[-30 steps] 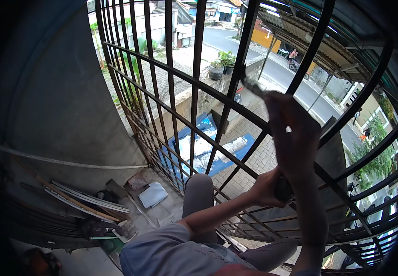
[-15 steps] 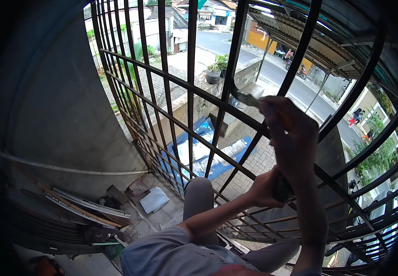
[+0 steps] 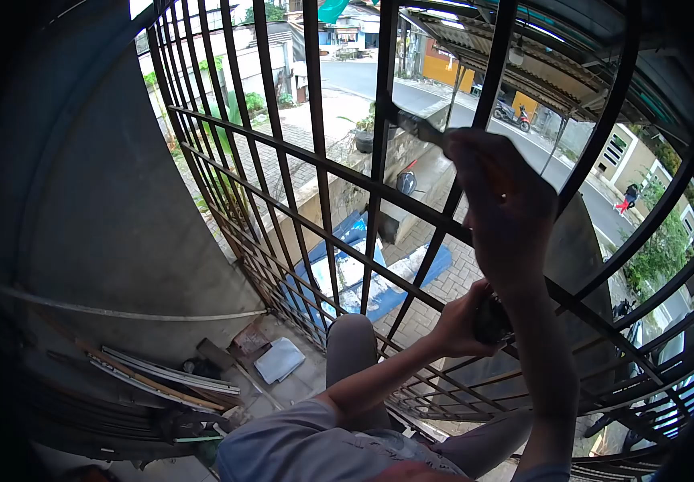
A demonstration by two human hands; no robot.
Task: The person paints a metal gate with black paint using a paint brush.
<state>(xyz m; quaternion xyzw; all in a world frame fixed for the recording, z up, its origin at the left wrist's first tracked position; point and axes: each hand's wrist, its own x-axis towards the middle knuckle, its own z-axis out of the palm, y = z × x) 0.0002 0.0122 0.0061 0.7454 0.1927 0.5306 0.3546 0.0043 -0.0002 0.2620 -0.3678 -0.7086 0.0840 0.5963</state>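
My right hand [image 3: 511, 213] grips a paintbrush [image 3: 421, 127] by its handle, fingers wrapped around it. The dark bristle end meets a vertical bar of the black metal grille [image 3: 384, 72], above the long crossbar [image 3: 339, 167]. Lower down, my left hand [image 3: 461, 328] is closed around a small dark container [image 3: 493, 320], partly hidden behind my right forearm. What is inside the container cannot be seen.
Long strips [image 3: 170, 373] and a folded white cloth [image 3: 279, 359] lie on the floor at left, by a grey wall [image 3: 114, 201]. Beyond the bars are a blue tarp [image 3: 387, 293], paving, a street and a parked motorbike [image 3: 512, 117].
The brush and my right hand have moved upward along the vertical bar, farther from the crossbar. My left hand still holds the container. The view has shifted slightly.
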